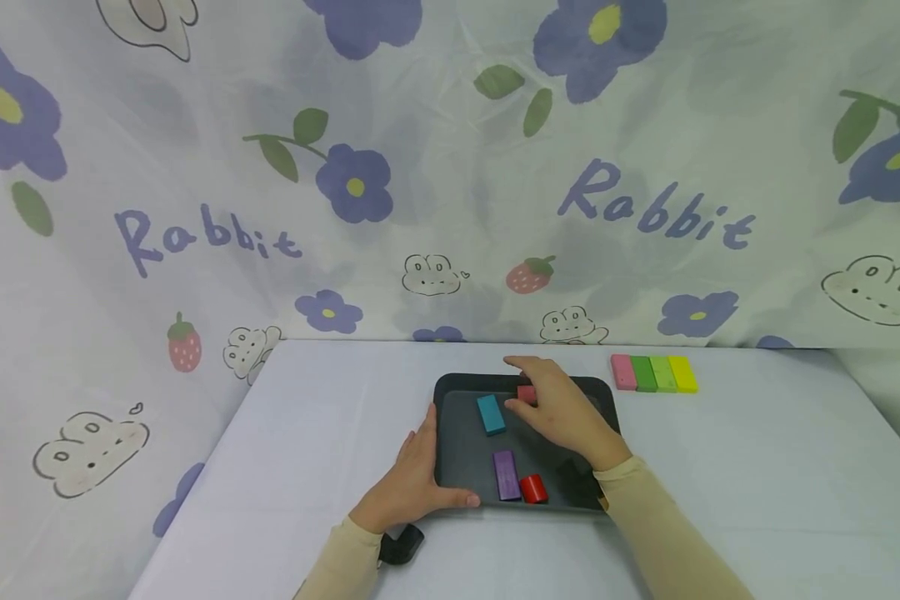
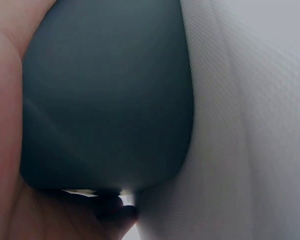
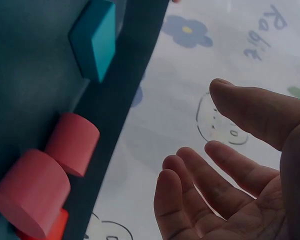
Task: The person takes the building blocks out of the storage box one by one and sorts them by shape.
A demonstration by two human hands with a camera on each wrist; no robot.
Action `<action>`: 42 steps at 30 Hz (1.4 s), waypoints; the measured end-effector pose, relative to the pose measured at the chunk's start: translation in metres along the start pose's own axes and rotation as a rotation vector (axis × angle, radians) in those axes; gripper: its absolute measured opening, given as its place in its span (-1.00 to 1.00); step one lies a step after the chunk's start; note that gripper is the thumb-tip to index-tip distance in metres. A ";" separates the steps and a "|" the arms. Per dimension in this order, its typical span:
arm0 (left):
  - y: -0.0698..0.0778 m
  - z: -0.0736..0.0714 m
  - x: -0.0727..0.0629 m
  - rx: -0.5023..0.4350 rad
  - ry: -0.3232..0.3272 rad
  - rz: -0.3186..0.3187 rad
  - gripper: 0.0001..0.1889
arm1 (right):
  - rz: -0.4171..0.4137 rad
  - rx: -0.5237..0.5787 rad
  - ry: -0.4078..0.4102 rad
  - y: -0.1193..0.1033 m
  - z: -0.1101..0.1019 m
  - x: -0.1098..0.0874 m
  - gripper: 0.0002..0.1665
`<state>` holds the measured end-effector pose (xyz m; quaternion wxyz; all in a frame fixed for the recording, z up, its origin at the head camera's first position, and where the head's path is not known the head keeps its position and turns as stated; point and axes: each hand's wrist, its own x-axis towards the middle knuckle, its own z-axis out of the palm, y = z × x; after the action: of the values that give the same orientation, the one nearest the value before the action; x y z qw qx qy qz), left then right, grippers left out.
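A dark grey tray (image 1: 461, 458) lies on the white table with blocks in it. My left hand (image 1: 412, 483) holds its near left corner, fingers along the left side and thumb along the front edge. My right hand (image 1: 566, 417) is over the tray's right half, thumb and fingers spread apart, with nothing between them. Beside its thumb lies a teal block (image 1: 491, 414). Near the front are a purple block (image 1: 506, 475) and a red cylinder (image 1: 534, 489). Partly hidden behind the right hand is a red piece (image 1: 526, 393); the right wrist view shows pinkish-red cylinders (image 3: 32, 192).
To the right of the tray's far corner, a row of pink, green, light green and yellow blocks (image 1: 654, 374) lies on the table (image 1: 757, 467). A cloth backdrop (image 1: 450, 167) printed with flowers and rabbits hangs behind the table. Black wrist-worn gear (image 1: 401, 546) shows by the left wrist.
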<state>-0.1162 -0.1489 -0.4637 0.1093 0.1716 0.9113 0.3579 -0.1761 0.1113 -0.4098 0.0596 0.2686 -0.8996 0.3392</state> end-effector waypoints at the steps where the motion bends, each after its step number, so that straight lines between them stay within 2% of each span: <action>1: 0.000 0.000 0.000 0.000 0.000 0.001 0.51 | -0.001 0.006 -0.007 0.000 0.001 0.001 -0.27; 14: 0.002 -0.001 0.000 -0.001 0.003 0.001 0.50 | 0.017 0.024 -0.114 0.006 0.013 0.011 -0.32; 24: 0.002 0.000 0.000 -0.012 -0.004 0.007 0.50 | 0.078 0.043 -0.218 0.009 0.024 0.016 -0.30; 32: -0.001 0.001 0.000 -0.014 -0.010 -0.006 0.49 | 0.073 -0.018 -0.311 0.010 0.034 0.021 -0.30; 42: -0.001 0.001 0.001 -0.013 -0.015 -0.007 0.49 | 0.084 -0.121 -0.360 0.006 0.039 0.021 -0.25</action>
<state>-0.1169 -0.1489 -0.4651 0.1184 0.1704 0.9087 0.3621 -0.1943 0.0810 -0.4371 -0.1004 0.2833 -0.9248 0.2331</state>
